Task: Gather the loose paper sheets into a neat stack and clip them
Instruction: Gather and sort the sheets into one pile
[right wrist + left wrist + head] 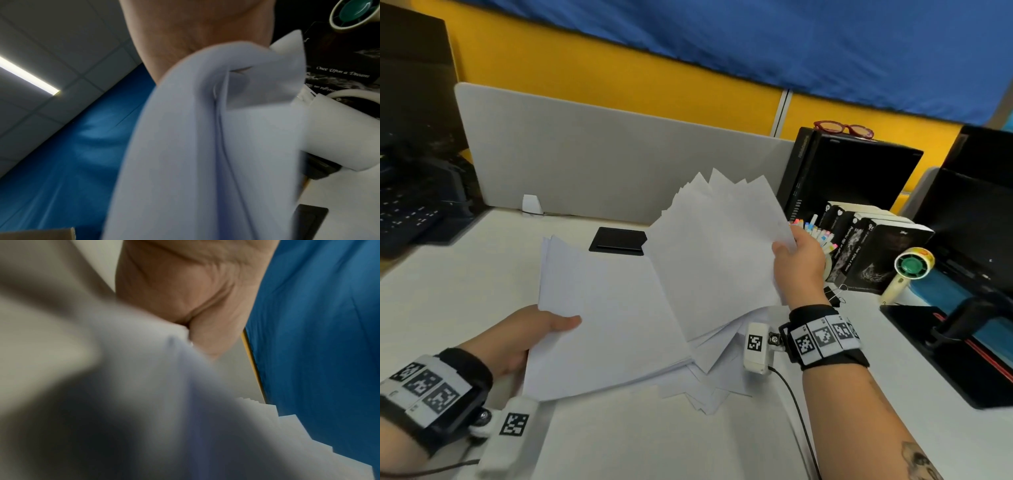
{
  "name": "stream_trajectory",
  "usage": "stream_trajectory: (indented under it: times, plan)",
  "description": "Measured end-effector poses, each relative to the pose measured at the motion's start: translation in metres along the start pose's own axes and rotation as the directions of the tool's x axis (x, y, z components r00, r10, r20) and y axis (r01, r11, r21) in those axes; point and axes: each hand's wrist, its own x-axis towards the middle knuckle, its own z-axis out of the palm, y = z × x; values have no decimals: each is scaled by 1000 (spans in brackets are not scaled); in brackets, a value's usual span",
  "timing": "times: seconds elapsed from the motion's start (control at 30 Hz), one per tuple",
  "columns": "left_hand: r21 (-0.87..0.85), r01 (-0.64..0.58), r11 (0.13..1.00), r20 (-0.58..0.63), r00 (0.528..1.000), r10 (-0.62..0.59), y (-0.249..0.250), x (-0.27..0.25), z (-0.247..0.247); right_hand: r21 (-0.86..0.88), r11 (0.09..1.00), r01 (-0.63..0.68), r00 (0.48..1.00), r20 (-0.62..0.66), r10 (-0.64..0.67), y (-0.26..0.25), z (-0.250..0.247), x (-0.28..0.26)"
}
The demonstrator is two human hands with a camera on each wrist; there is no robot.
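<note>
Paper sheets, left bundle (602, 308): plain white, unprinted on the visible face; several sheets, far edges fanned slightly out of line; lifted at the near-left corner, the rest sloping down onto the white desk (448, 284).
Paper sheets, right bundle (719, 253): plain white; raised off the desk and tilted up, top corners splayed into a jagged fan against the grey divider panel (602, 161); lower edge overlapping the left bundle.
Paper sheets, loose remainder (709, 383): white sheets lying askew on the desk beneath both bundles, corners pointing toward the near edge.
Left hand (530, 339): thumb laid on top of the left bundle, fingers hidden beneath it; the corner is pinched. In the left wrist view the palm (185, 288) is seen above blurred paper (164, 402).
Right hand (799, 263): thumb pressed on the front of the right bundle at its right edge, fingers behind; the edge is gripped. In the right wrist view the paper (205, 146) is seen curled below the palm (195, 29).
Binder clip (834, 296): black, wire handles, resting on the desk just right of the right wrist, apart from the paper.
Nearby items: handheld fan (909, 270), cream with green centre; black books (873, 253); red glasses (844, 128) on a black box.
</note>
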Motion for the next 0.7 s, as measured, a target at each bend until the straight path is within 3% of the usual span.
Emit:
stream_trajectory:
  times: [0.1, 0.17, 0.27, 0.37, 0.43, 0.5, 0.57, 0.63, 0.7]
  plan:
    - [-26, 4, 1000, 8, 1000, -4, 1, -2, 2, 57, 996, 70, 993, -99, -64, -5, -4, 0]
    - [-30, 5, 1000, 11, 1000, -5, 1, -2, 2, 141, 989, 43, 993, -111, -27, -6, -7, 3]
    - [-36, 2, 999, 14, 1000, -1, 0, -3, 1, 203, 973, -107, 994, 33, 102, 4, -7, 7]
    - [-31, 1, 1000, 18, 1000, -1, 1, -3, 0, 182, 947, -266, 959, 144, 242, 18, -1, 4]
    - [-32, -2, 999, 21, 1000, 3, 1, -3, 1, 173, 899, -401, 896, 278, 346, 27, 2, 2]
    - [-33, -3, 999, 28, 1000, 4, 1, -3, 1, 11, 851, -525, 760, 455, 464, 30, 2, -3]
    - [-34, -4, 999, 30, 1000, 5, 0, -2, 0, -253, 824, -507, 609, 573, 549, 25, 1, -11]
    - [-31, -3, 1000, 26, 1000, 3, 0, -1, -1, -315, 807, -499, 570, 582, 580, 24, 3, -13]
    - [-28, -2, 1000, 26, 1000, 3, 0, 0, -1, -188, 812, -553, 607, 576, 547, 27, 9, -13]
